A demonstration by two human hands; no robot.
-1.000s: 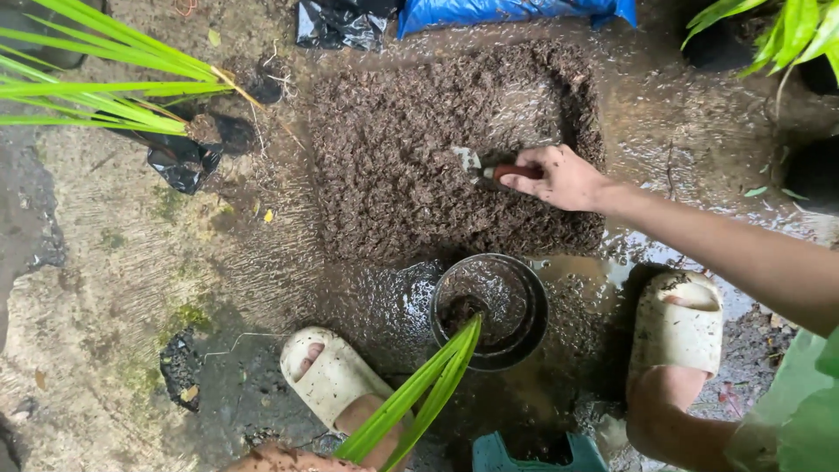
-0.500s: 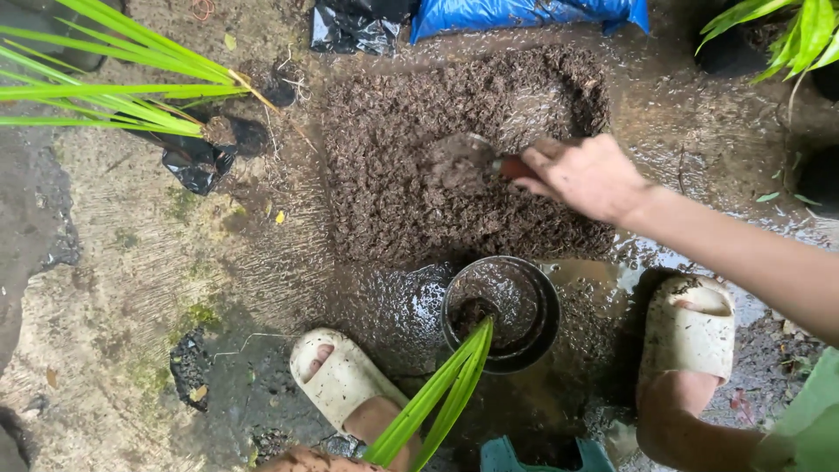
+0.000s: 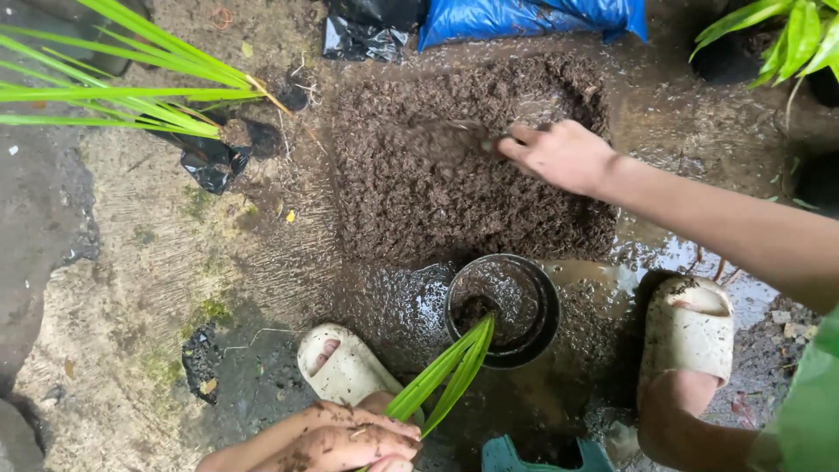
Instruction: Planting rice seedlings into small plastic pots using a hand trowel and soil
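Dark, damp soil [image 3: 454,183] is lying heaped in a broad flat patch on the wet concrete ground [image 3: 140,262], and the person is crouching over it. Their right hand [image 3: 559,156] is reaching across the top of the heap, fingers curled shut around the handle of a small trowel [image 3: 454,135]; the blade is blurring against the soil, so its exact tilt is hard to read. Just below the heap, a round black pot [image 3: 504,308] is standing upright between the person's two feet, with a little soil sitting in its bottom. Each foot is wearing a pale, mud-streaked sandal, the left sandal [image 3: 345,367] near the pot's lower left and the right sandal [image 3: 689,328] beside the pot on the other side.

At the bottom edge, the left hand [image 3: 336,441] (speckled with soil) is closing its fingers around the base of a young green plant [image 3: 446,371], whose long leaves are slanting up so that their tips are lying over the pot's rim. A teal thing [image 3: 533,454] is peeking in at the bottom edge; what it is cannot be told.

Farther off, a blue bag [image 3: 524,17] is lying beyond the heap, a crumpled black plastic bag [image 3: 210,157] is sitting to the heap's left, and long palm fronds [image 3: 114,79] are stretching in from the upper left corner.
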